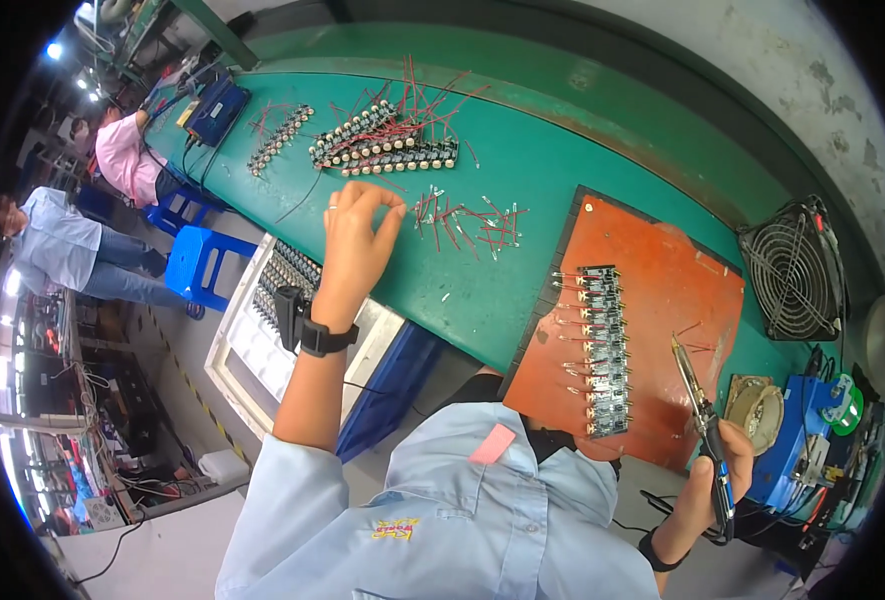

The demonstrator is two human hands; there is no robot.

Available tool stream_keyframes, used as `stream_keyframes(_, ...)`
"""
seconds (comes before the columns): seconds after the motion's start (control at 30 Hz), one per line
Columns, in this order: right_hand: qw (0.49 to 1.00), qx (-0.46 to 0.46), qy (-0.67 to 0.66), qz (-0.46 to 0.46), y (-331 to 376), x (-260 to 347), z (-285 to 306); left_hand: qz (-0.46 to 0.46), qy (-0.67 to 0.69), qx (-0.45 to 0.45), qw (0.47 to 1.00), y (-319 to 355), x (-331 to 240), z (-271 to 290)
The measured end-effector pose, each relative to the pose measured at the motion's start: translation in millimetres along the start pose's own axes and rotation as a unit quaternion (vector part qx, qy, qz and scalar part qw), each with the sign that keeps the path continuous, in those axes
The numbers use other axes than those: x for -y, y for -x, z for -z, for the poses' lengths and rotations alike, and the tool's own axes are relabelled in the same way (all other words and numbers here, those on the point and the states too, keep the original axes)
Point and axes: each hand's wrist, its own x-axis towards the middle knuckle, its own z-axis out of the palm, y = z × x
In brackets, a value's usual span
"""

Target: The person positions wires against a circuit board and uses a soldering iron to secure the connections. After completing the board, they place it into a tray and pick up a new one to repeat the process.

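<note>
My right hand (730, 462) grips a soldering iron (704, 420) with a dark and blue handle, its metal tip pointing up and away over the orange board (652, 260). A strip of small dark circuit boards (605, 350) lies on that board, short red leads sticking out along its left side. Over the green table, my left hand (360, 222) is closed, fingers bent toward the thumb; what they hold, if anything, is hidden. Just right of it lie loose red wires and small clear parts (467, 225). Beyond are stacked strips with round pale components (387, 150) and long red wires.
A fan (792, 270) stands at the right, above a blue soldering station (792, 440) and a pale dish (754, 412). At left, a white tray (224, 345) holds more strips near a blue stool (202, 265). Two people are at far left. A blue box (230, 110) sits on the table.
</note>
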Motion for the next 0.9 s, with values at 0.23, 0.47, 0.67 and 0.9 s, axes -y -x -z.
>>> stream_keyframes(0.23,1.0,-0.003,0.015,0.011,2,6,-7,0.057,0.03,0.02,0.998,-6,7,-21)
stream_keyframes(0.47,1.0,-0.012,0.012,0.001,4,6,-8,0.031,0.013,0.011,0.999,-19,-9,-25)
stream_keyframes(0.67,1.0,-0.011,0.008,0.01,5,5,-8,0.018,0.045,0.03,0.998,-21,-20,-29)
stream_keyframes(0.9,1.0,-0.013,-0.016,-0.002,8,3,-3,-0.048,0.054,0.101,0.992,-18,-55,-38)
